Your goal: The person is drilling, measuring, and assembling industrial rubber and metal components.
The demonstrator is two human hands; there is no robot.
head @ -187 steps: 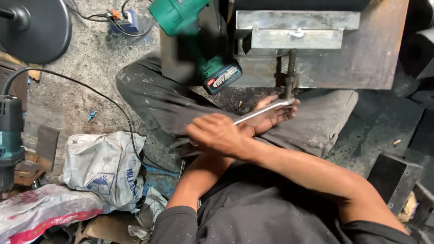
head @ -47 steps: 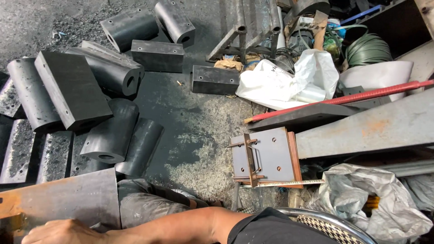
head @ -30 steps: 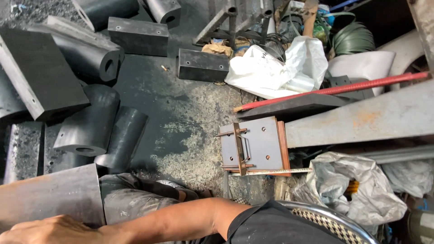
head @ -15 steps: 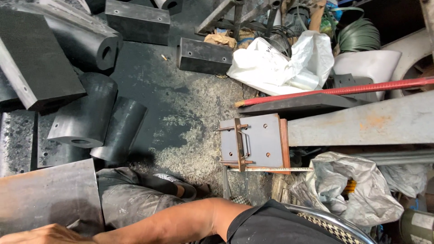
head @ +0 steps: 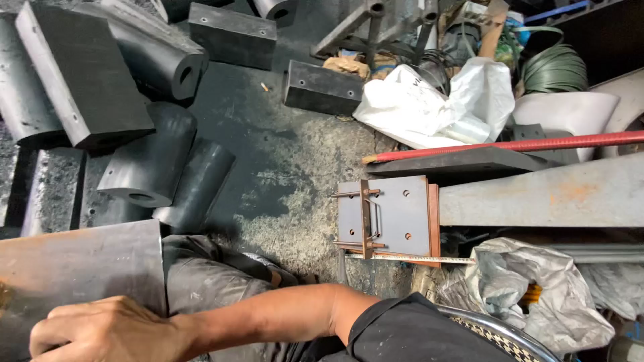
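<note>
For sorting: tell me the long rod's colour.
Red, clearest in the head view: rod.

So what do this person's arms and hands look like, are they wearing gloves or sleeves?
No gloves: the one hand in view is bare, and so is the forearm. A short black sleeve covers the upper arm. No watch or rings show. The other hand is out of view.

One hand [head: 111, 330] lies at the lower left, fingers curled, resting on the near edge of a rusty steel plate [head: 80, 268]. Which hand it is cannot be told. Beyond the plate stand dark rubber cylinders [head: 157, 167]. To the hand's right, well apart, a grey drilled bracket [head: 392, 214] lies on the floor, with a white plastic bag [head: 436, 104] farther off.
</note>
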